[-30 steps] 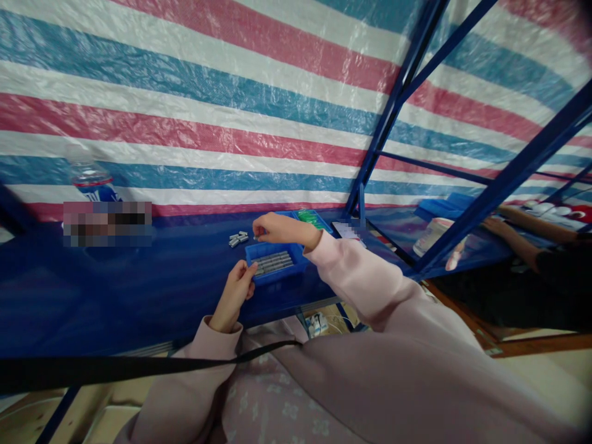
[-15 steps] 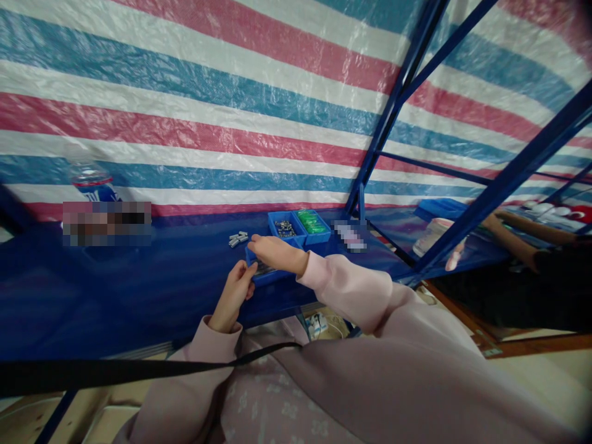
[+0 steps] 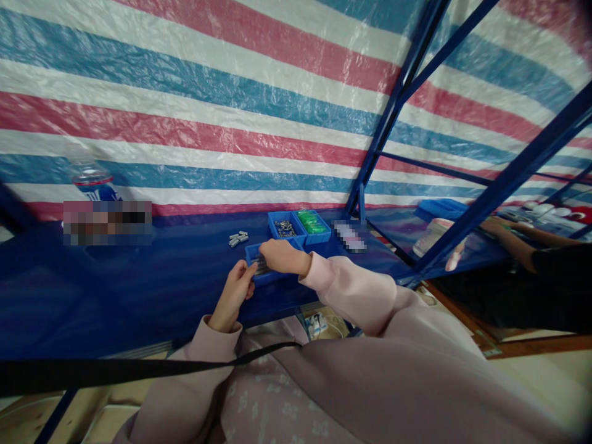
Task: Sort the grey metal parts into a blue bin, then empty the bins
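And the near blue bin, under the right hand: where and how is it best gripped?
Probably pinch the bin by its left wall, coming from the left: that upright edge suits thumb and fingers, the left hand grips there, and the right hand covers much of the opening.

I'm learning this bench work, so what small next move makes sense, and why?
Probably lift the right hand from the near blue bin toward the loose silvery pieces: several lie outside the bin, and the left hand holds its edge.
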The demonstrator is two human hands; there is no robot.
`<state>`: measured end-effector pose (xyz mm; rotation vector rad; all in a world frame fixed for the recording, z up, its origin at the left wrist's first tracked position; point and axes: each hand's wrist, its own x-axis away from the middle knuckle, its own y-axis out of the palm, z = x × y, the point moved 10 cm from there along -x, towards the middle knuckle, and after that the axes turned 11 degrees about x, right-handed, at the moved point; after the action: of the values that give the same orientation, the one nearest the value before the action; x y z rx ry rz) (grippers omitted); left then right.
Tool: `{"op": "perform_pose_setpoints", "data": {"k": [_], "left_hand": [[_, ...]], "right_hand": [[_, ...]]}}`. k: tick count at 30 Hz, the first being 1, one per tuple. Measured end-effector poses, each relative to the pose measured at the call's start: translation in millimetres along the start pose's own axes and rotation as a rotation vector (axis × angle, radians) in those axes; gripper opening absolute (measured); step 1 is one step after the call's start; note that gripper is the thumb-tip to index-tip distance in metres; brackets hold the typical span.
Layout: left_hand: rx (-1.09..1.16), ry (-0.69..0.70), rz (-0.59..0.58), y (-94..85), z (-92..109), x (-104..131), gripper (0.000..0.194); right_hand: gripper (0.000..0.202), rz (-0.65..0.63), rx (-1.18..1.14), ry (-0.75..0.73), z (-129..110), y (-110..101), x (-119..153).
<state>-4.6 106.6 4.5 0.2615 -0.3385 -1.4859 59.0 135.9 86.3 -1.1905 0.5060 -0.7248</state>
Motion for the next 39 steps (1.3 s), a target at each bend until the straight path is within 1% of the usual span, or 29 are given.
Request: {"op": "perform_pose_setpoints", "data": {"k": [4,9,16,23,25,26,30,32,33,35,39], "left_hand": [[0.009,0.008,-0.005,0.8,1,1,0.042],[0.017,0.017,-0.011,1.2,1,1,0.041],[0.029,-0.008,-0.003,-0.6,-3,0,0.043],[0.009,-0.003,-0.017,1.4,0,1,0.042],[0.006,0.001,-0.018,2.1,1,2,0.042],[0.003,0.005,-0.016,2.2,2,3,0.042],[-0.003,0.015,-0.002,1.7,4,4,0.041],[-0.006,0.011,0.003,1.2,3,4,0.042],[-0.007,0.008,0.004,1.0,2,4,0.043],[-0.012,0.008,0.004,0.7,2,3,0.042],[-0.014,0.015,0.001,0.4,2,3,0.041]], "right_hand": [[0.022,-0.041,-0.055,-0.059,-8,4,-1],[0.024,-0.044,-0.073,-0.127,-16,6,-3],[0.023,-0.097,-0.087,-0.125,-15,6,-3],[0.025,-0.158,-0.091,-0.143,-16,12,-4],[0.025,-0.144,-0.083,-0.135,-13,7,-6],[0.025,-0.119,-0.081,-0.121,-9,2,-8],[0.028,0.010,-0.110,-0.055,5,-29,-25],[0.029,0.045,-0.109,-0.033,9,-39,-38],[0.030,0.054,-0.106,-0.026,9,-40,-46],[0.033,0.043,-0.123,-0.042,7,-32,-62],[0.042,-0.038,-0.227,-0.148,-8,2,-94]]}}
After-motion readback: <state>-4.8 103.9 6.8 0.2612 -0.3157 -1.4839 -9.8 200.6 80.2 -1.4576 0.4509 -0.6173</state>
